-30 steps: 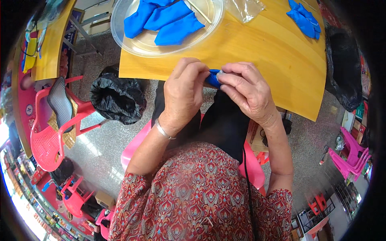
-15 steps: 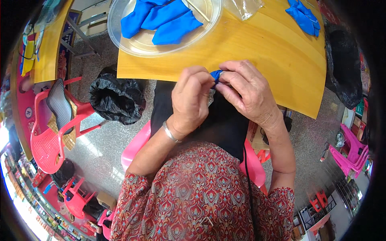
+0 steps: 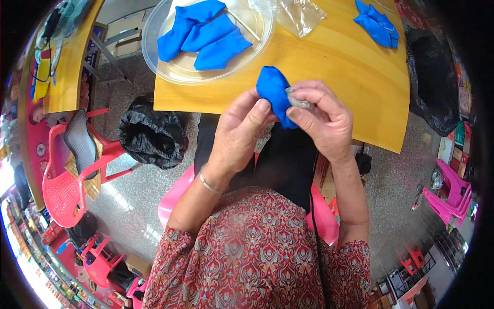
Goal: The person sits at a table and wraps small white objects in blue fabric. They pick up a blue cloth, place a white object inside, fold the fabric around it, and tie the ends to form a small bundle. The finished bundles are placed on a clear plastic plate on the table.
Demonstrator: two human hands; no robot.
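Above the near edge of the table, both hands hold a small blue cloth piece, now raised upright with its rounded end pointing up. My left hand is closed on its left side, thumb pressed on the front. My right hand pinches its right edge. Between that thumb and the fingers sits a greyish wad, whose kind I cannot make out. Beyond the hands, several similar blue cloth pieces lie in a round clear plastic tray, beside a thin pale stick.
The yellow wood-grain table also bears a clear plastic bag and more blue pieces at the far right. Black bag-lined bins stand left and right. A red plastic chair is at the left.
The blue cloth piece, mostly hidden in the fingers before, is now lifted upright and shows its face. My left hand has turned thumb-up, and the greyish wad has come into sight.
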